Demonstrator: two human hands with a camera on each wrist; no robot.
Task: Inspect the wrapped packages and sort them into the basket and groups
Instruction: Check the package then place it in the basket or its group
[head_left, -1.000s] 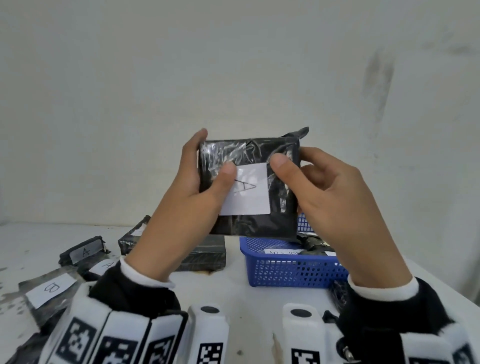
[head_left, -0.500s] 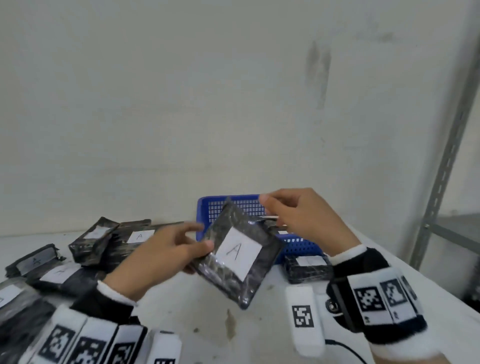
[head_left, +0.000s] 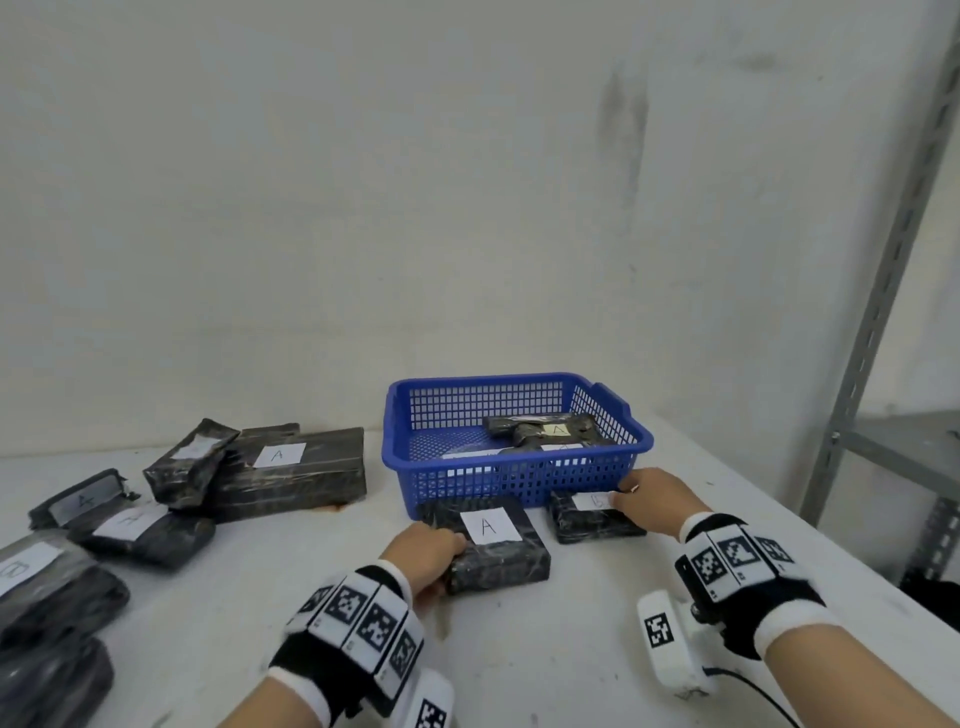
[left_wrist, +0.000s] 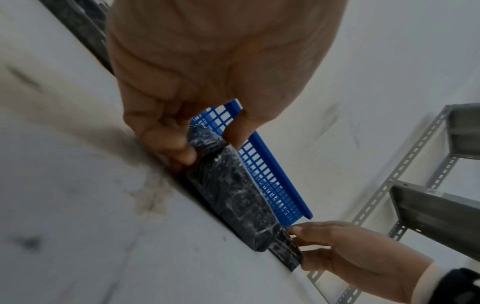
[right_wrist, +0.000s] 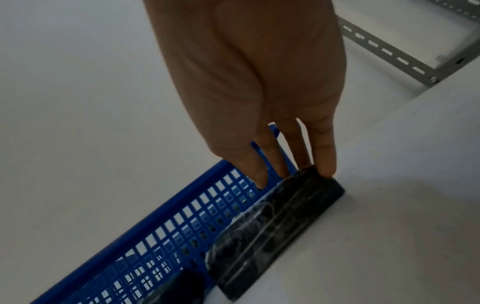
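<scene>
A black wrapped package labelled A (head_left: 488, 545) lies flat on the white table just in front of the blue basket (head_left: 519, 478). My left hand (head_left: 428, 551) grips its near left corner; in the left wrist view the thumb and fingers (left_wrist: 166, 144) pinch the end of the A package (left_wrist: 233, 195). A smaller package labelled B (head_left: 592, 517) lies to its right against the basket. My right hand (head_left: 631, 499) reaches to its right end, and the straight fingertips (right_wrist: 324, 164) touch the B package (right_wrist: 285, 222). The basket holds a few wrapped packages (head_left: 545, 431).
Several black labelled packages (head_left: 291, 467) lie grouped at the left, more at the near left edge (head_left: 52, 597). A grey metal shelf frame (head_left: 883, 312) stands to the right, beyond the table's right edge. A wall closes the back.
The A package, held up in both hands, came down onto the table in front of the basket. My right hand let go of it and moved to the B package.
</scene>
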